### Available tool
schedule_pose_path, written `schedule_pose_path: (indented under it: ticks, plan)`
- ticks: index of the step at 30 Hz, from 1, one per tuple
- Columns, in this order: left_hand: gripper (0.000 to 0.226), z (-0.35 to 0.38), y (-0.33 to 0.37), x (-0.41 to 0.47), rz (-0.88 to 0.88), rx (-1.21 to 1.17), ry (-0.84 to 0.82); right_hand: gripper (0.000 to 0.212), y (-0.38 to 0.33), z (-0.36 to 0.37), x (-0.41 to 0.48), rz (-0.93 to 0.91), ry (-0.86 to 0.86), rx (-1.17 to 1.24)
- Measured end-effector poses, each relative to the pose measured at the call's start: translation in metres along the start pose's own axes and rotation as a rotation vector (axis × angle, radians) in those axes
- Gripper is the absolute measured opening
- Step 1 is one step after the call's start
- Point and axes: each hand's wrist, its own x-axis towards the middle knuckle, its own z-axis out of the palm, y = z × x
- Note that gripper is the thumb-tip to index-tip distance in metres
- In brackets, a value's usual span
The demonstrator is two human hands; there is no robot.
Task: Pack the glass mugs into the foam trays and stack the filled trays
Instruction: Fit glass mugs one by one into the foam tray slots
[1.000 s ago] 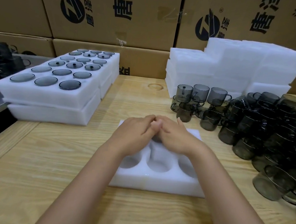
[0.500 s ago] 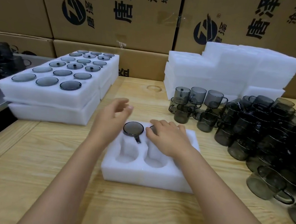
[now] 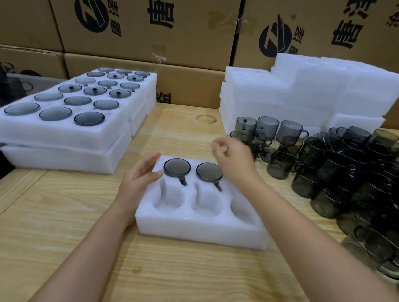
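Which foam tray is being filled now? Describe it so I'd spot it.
Find the wooden table in front of the cardboard boxes. A foam tray lies alone at its middle, nearest the viewer. Unlike the stacked trays at left, it holds only two mugs, its front row empty.

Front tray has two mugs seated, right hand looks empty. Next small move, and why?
Probably extend the right hand to the nearest loose mug and take a grip on it. That hand holds nothing and hovers between the foam tray and the mug pile; the tray's near pockets are empty, and the left hand rests on its edge.
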Motion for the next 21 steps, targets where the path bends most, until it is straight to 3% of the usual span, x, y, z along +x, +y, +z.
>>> schedule_pose_path:
  ticks: [3, 8, 10, 12, 16, 21]
  plan:
    - [0.052, 0.001, 0.0, 0.001, 0.008, -0.012, 0.005, 0.034, 0.009, -0.025, 0.038, 0.026, 0.183, -0.193]
    - [0.053, 0.001, 0.0, 0.001, 0.01, -0.024, 0.014, 0.042, 0.028, -0.044, 0.076, 0.083, -0.081, -0.484]
    - [0.036, 0.001, -0.002, 0.002, 0.02, -0.025, 0.021, 0.044, 0.031, -0.045, 0.08, 0.059, -0.119, -0.514]
    - [0.031, 0.0, -0.003, 0.002, 0.021, -0.046, 0.013, 0.045, 0.033, -0.044, 0.082, 0.055, -0.1, -0.519]
    - [0.045, -0.001, -0.003, 0.003, 0.017, -0.08, 0.015, 0.038, 0.028, -0.04, 0.078, 0.044, -0.022, -0.452]
    - [0.045, -0.001, -0.001, 0.001, -0.018, -0.035, 0.002, 0.028, 0.004, -0.041, 0.044, -0.001, 0.082, -0.152]
